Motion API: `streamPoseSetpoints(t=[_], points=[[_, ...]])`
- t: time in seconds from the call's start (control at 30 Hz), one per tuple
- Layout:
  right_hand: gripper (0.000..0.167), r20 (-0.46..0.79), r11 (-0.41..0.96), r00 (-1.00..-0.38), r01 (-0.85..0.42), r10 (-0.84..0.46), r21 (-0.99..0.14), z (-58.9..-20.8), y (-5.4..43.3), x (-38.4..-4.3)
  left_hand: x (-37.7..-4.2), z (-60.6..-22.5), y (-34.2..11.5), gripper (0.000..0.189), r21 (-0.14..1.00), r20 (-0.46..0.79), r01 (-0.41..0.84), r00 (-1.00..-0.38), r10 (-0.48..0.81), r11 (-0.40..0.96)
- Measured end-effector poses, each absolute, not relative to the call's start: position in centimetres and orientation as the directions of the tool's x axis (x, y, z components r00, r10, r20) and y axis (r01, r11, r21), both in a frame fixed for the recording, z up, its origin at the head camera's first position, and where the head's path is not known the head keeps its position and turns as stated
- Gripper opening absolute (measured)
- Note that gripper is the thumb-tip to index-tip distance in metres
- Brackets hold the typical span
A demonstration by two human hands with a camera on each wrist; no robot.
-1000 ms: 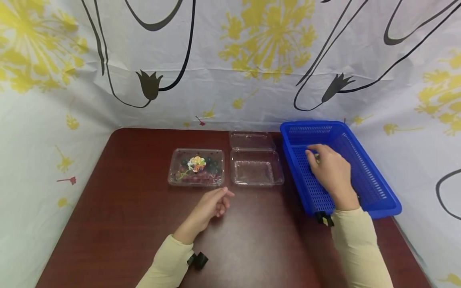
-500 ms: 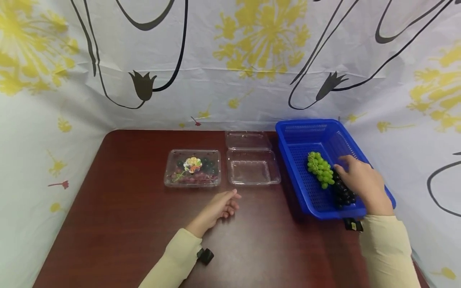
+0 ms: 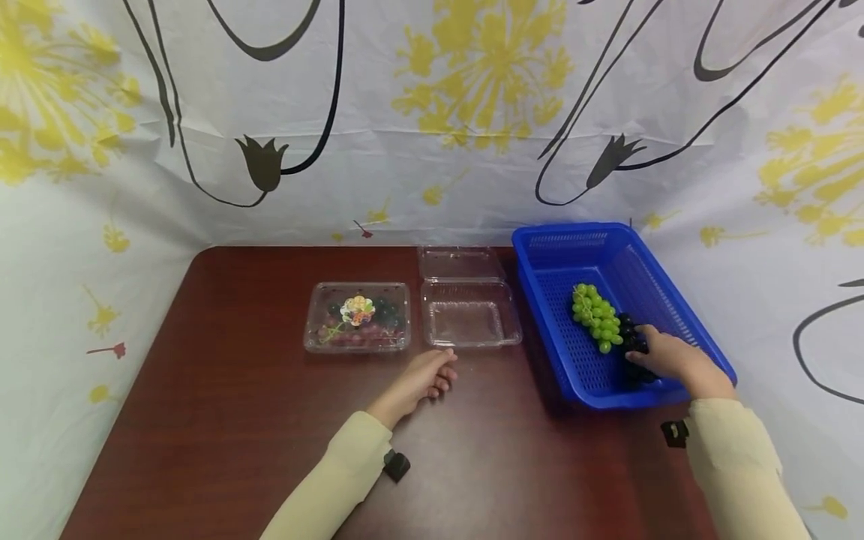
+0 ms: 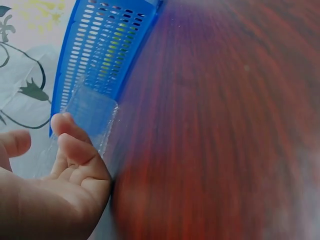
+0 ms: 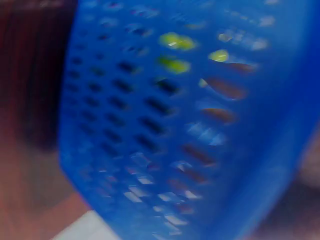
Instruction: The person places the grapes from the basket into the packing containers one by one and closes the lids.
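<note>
Inside the blue plastic basket (image 3: pixel 550 330), my right hand (image 3: pixel 668 356) is down on a bunch of black grapes (image 3: pixel 628 330), with thumb and forefinger on either side of some of them. Part of that bunch is hidden under the hand. Beside it lies a bunch of green grapes (image 3: pixel 597 315). My left hand (image 3: pixel 420 379) holds nothing, its fingers loosely bent, just in front of an open clear plastic box (image 3: pixel 466 319) with its lid (image 3: pixel 461 263) folded back. In the right wrist view the basket wall (image 5: pixel 130 100) hides most of the hand.
Left of the open box stands a closed clear box (image 3: pixel 358 330) with red and dark grapes inside and a fruit sticker on its lid. These stand on a dark red wooden table (image 3: pixel 236 420). A patterned white cloth (image 3: pixel 378 90) hangs behind.
My right hand has moved from over the green grapes toward the near right of the basket and down onto the black grapes. The left hand has shifted slightly right.
</note>
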State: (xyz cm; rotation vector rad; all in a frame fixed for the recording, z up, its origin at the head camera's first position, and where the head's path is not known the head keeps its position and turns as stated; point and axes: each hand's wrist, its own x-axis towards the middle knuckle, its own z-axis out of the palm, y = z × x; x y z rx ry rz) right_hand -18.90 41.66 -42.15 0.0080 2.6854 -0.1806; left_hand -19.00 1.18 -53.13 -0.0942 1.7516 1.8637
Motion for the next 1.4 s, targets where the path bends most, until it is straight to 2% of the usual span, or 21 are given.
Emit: streamPoseSetpoints(t=[0.23,0.7,0.97,1.4], points=[[0.080,-0.390,0.991,-0.920,0.075,0.027,-0.108,-44.4,42.6,-19.0,-19.5,-53.3,1.8,0.048,0.891,-0.435,-0.452,-0.835,0.338,0.030],[0.088,-0.360,0.990,-0.932,0.092,0.047,-0.107,-45.5,43.0,-19.4,-20.1,-53.6,3.0,0.044,0.898,-0.419,-0.440,-0.856,0.304,-0.002],[0.081,-0.334,0.991,-0.940,0.100,0.065,-0.089,-46.1,42.6,-19.3,-20.1,-53.8,2.9,0.049,0.891,-0.425,-0.451,-0.868,0.258,-0.049],[0.065,-0.319,0.994,-0.947,0.077,0.047,-0.081,-45.9,42.3,-19.2,-19.8,-54.0,2.9,0.043,0.914,-0.370,-0.397,-0.900,0.230,-0.081]])
